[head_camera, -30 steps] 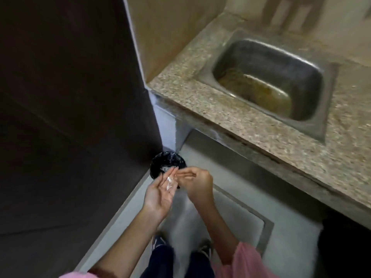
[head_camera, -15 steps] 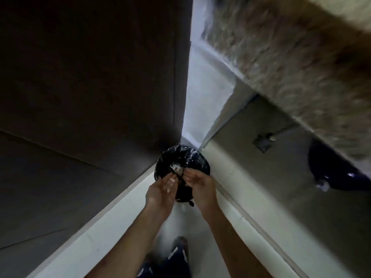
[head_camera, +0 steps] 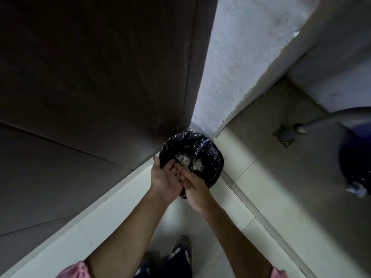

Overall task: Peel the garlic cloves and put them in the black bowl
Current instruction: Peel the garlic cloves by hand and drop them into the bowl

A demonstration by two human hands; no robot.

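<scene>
Your left hand (head_camera: 163, 179) lies palm up with its fingers straight. The fingers of your right hand (head_camera: 195, 189) lie flat across that palm, so the two hands are pressed together rather than closed around anything. I see no clove or skin between them, though the dim light could hide a thin flake. Both hands hang over the near rim of a bin lined with a black bag (head_camera: 215, 157), which stands on the floor at your 12 o'clock. It is tucked into the corner between a dark panel (head_camera: 100, 77) at 10 o'clock and a pale wall (head_camera: 241, 67) at 1 o'clock. Pale scraps (head_camera: 184, 159) lie inside it, probably garlic skin.

The garlic cloves and the black bowl are not in view, so this looks like clearing waste rather than peeling.

Here is what could go wrong:
- Your hands are over the near edge, not the middle, so any scraps you brush off could fall on the floor tiles (head_camera: 200, 221) at 6 o'clock, near your shoe (head_camera: 180, 249).
- Papery skin clings to damp palms and could travel back to the bowl with you.
- The liner looks loose, and leaning on the rim could pull it inward.
- A grey pipe (head_camera: 321, 119) sits at 2 o'clock, so rise carefully.
</scene>
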